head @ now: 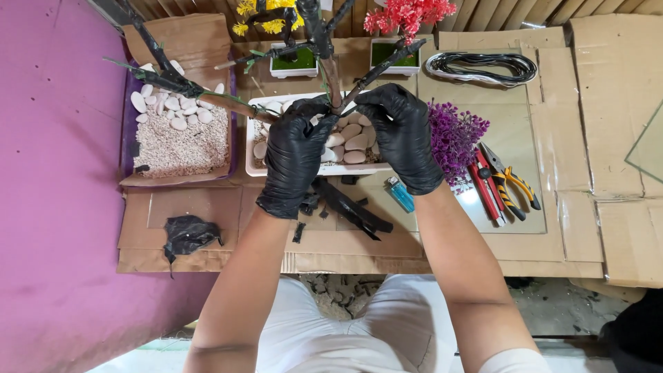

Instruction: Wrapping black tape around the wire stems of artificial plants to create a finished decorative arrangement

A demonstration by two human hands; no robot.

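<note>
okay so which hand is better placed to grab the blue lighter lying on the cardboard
Right, probably. The right hand in a black glove grips the taped artificial tree trunk directly above the small blue lighter, which lies beside that forearm. The gloved left hand sits farther away and would have to cross over.

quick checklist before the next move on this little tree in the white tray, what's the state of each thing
1. Both hands on the trunk: ok. The left hand and the right hand, both in black gloves, close around the base of the tree trunk.
2. Trunk seated in the white tray: cannot tell, the hands hide the base.
3. White stones around the base: ok, they lie in the tray.
4. Pliers within reach: ok, on the glass sheet at right.
5. Lighter away from the hands: ok, it lies in front of the tray.
6. Black scraps under the wrists: not ok, scattered.
</note>
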